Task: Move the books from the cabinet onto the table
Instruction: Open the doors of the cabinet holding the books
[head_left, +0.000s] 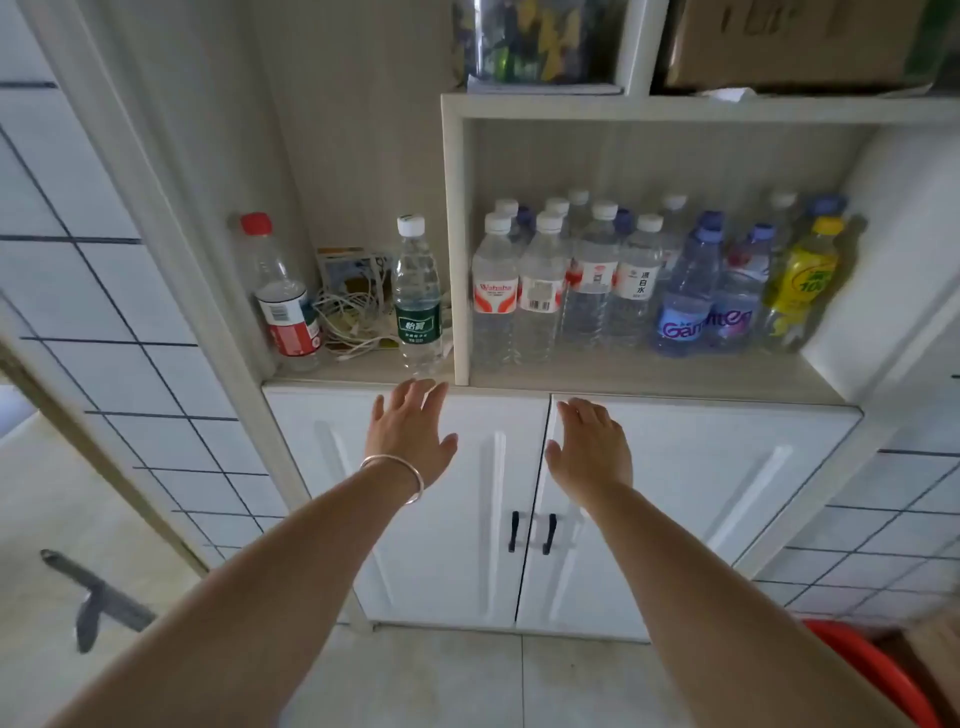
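Head cam only, so one view to go on. Both hands are stretched out in front of the white cabinet (649, 467), holding nothing: the left hand (410, 436) has its fingers (415, 397) straight and a bit spread, tips up near the top edge of the left door (415, 519), and the right hand (589, 447) has its fingers (582, 410) relaxed and loosely together against the upper part of the right door (675, 493). I can't tell for sure if either palm is actually touching the panel. No books visible anywhere, so my guess is they're behind those closed doors, below and beyond the fingers. The two black handles (532, 532) sit well below both hands, right at the seam between the doors. To do this bit well I'd drop both hands down to those handles, hook a couple of fingers round each and swing the doors out together, stepping back a little so they don't hit your knees. Just above the left fingers a green-label bottle (418, 301) stands close to the shelf edge, and a crowd of water bottles (623, 280) sits above the right fingers, so don't yank or shake the cabinet. No worktop in shot yet either.
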